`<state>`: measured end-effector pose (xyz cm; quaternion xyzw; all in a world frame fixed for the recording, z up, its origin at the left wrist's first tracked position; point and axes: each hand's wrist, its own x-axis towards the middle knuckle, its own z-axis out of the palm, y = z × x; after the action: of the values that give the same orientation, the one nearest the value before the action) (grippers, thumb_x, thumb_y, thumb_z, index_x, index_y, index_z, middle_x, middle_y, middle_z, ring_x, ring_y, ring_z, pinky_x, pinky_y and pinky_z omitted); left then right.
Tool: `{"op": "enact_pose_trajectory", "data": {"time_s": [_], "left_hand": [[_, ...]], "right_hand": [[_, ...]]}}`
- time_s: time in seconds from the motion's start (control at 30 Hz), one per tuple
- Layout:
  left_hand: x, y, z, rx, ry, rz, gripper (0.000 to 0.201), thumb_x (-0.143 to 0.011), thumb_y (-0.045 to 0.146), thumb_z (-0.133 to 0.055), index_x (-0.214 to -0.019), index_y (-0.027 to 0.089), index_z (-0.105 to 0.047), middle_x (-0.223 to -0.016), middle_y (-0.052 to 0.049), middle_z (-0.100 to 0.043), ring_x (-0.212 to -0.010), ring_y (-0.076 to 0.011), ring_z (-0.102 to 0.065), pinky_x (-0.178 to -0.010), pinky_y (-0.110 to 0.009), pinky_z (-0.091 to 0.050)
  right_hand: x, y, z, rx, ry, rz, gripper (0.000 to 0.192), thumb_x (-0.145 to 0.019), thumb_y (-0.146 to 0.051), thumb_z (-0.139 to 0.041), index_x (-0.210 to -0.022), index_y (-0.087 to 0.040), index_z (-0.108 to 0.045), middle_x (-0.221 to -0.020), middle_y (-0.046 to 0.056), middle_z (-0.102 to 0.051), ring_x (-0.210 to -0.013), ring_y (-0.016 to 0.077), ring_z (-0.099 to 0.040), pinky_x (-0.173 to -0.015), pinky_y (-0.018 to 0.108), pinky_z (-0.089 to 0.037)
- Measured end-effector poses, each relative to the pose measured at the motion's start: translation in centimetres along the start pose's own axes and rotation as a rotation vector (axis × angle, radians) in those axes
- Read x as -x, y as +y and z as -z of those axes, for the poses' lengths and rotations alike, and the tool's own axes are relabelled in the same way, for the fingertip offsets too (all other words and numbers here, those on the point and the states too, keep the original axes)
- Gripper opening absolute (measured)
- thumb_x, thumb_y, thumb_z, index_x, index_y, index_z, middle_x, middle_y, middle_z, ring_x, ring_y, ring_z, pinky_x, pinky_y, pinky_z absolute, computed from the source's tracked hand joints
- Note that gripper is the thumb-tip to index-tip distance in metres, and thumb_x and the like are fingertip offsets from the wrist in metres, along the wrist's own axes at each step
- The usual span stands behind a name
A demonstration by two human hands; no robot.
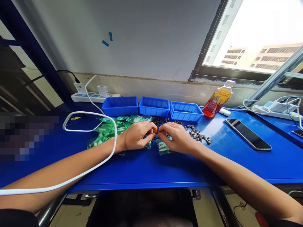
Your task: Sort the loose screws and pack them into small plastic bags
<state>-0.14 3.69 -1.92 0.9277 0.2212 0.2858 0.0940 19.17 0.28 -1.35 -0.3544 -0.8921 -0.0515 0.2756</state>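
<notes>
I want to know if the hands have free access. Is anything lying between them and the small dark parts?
Nothing visible does: the left hand and right hand already meet, fingertips on the small dark parts.

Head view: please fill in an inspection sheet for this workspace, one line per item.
Surface: blue table, bare along the near edge.
Job's things: small dark parts in a loose pile behind the hands; green packets heaped to the left; more small metal parts to the right.
Clutter: three blue bins in a row at the back; orange bottle leaning; phone lying flat.
Hands: left hand and right hand meet fingertip to fingertip, pinching a small dark part; which hand grips it cannot be told.
Cables: white cable runs over the left forearm; power strip at the wall.
Surroundings: grey wall, window at right.
</notes>
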Motion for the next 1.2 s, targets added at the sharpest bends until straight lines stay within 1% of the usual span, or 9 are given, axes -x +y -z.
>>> {"op": "enact_pose_trajectory", "data": {"time_s": [0.13,0.23,0.37,0.43,0.6,0.9,1.1,1.2], "left_hand": [[0.00,0.03,0.11,-0.018,-0.002,-0.004,0.012,-0.085,0.022,-0.040,-0.081,0.018,-0.051,-0.070,-0.001,-0.059,-0.065,-0.0138,-0.052,-0.062,-0.025,-0.041],[-0.05,0.00,0.16,-0.028,-0.006,-0.008,0.016,-0.086,0.021,-0.038,-0.081,0.017,-0.052,-0.069,-0.002,-0.058,-0.064,-0.0145,-0.052,-0.061,-0.025,-0.041],[-0.07,-0.02,0.21,0.000,-0.007,-0.002,0.018,-0.087,0.020,-0.037,-0.087,0.016,-0.055,-0.073,-0.003,-0.059,-0.066,-0.0144,-0.053,-0.062,-0.025,-0.041],[-0.05,-0.01,0.24,0.004,-0.007,0.006,0.020,-0.088,0.021,-0.036,-0.087,0.017,-0.055,-0.072,-0.003,-0.059,-0.066,-0.0145,-0.053,-0.062,-0.025,-0.041],[-0.05,-0.04,0.28,0.005,-0.024,0.044,0.020,-0.088,0.023,-0.036,-0.085,0.017,-0.055,-0.072,-0.002,-0.058,-0.066,-0.0142,-0.052,-0.062,-0.025,-0.040],[-0.30,0.02,0.27,-0.001,-0.031,0.020,0.023,-0.087,0.025,-0.033,-0.080,0.017,-0.053,-0.068,-0.002,-0.056,-0.063,-0.0137,-0.050,-0.061,-0.025,-0.039],[-0.34,0.06,0.25,0.002,-0.040,0.039,0.023,-0.087,0.025,-0.032,-0.078,0.017,-0.051,-0.067,-0.001,-0.055,-0.062,-0.0138,-0.050,-0.062,-0.025,-0.040],[-0.31,-0.09,0.21,0.009,-0.051,0.036,0.023,-0.088,0.026,-0.031,-0.078,0.018,-0.050,-0.067,-0.001,-0.056,-0.064,-0.0141,-0.051,-0.062,-0.025,-0.041]], "right_hand": [[-0.10,0.00,0.01,-0.020,-0.020,-0.012,0.011,-0.086,-0.023,-0.047,-0.080,-0.018,-0.053,-0.065,0.001,-0.060,-0.061,0.0129,-0.054,-0.062,0.025,-0.039],[-0.05,0.00,-0.02,-0.045,-0.021,-0.034,0.007,-0.084,-0.023,-0.050,-0.087,-0.018,-0.052,-0.067,0.000,-0.060,-0.062,0.0127,-0.055,-0.061,0.024,-0.039],[0.15,-0.04,-0.05,-0.072,-0.004,-0.031,0.013,-0.082,-0.024,-0.054,-0.094,-0.019,-0.048,-0.072,0.000,-0.059,-0.064,0.0125,-0.055,-0.061,0.024,-0.040],[0.22,-0.01,-0.08,-0.071,0.008,-0.004,0.013,-0.082,-0.022,-0.053,-0.093,-0.019,-0.048,-0.072,0.000,-0.060,-0.064,0.0127,-0.055,-0.061,0.024,-0.041],[0.09,0.14,-0.19,-0.046,0.030,0.044,0.003,-0.084,-0.019,-0.050,-0.086,-0.019,-0.052,-0.069,0.000,-0.061,-0.063,0.0127,-0.055,-0.061,0.024,-0.041],[-0.11,-0.27,0.14,-0.033,0.019,0.018,0.012,-0.088,-0.021,-0.043,-0.085,-0.018,-0.054,-0.069,0.002,-0.062,-0.063,0.0133,-0.056,-0.063,0.025,-0.041],[0.00,-0.29,0.11,-0.029,0.040,0.002,0.008,-0.083,-0.022,-0.051,-0.090,-0.018,-0.053,-0.068,0.000,-0.060,-0.062,0.0130,-0.056,-0.060,0.024,-0.040],[0.05,-0.11,-0.09,-0.030,0.043,0.012,0.006,-0.084,-0.021,-0.050,-0.088,-0.018,-0.053,-0.067,0.000,-0.060,-0.062,0.0127,-0.056,-0.059,0.023,-0.039]]}}
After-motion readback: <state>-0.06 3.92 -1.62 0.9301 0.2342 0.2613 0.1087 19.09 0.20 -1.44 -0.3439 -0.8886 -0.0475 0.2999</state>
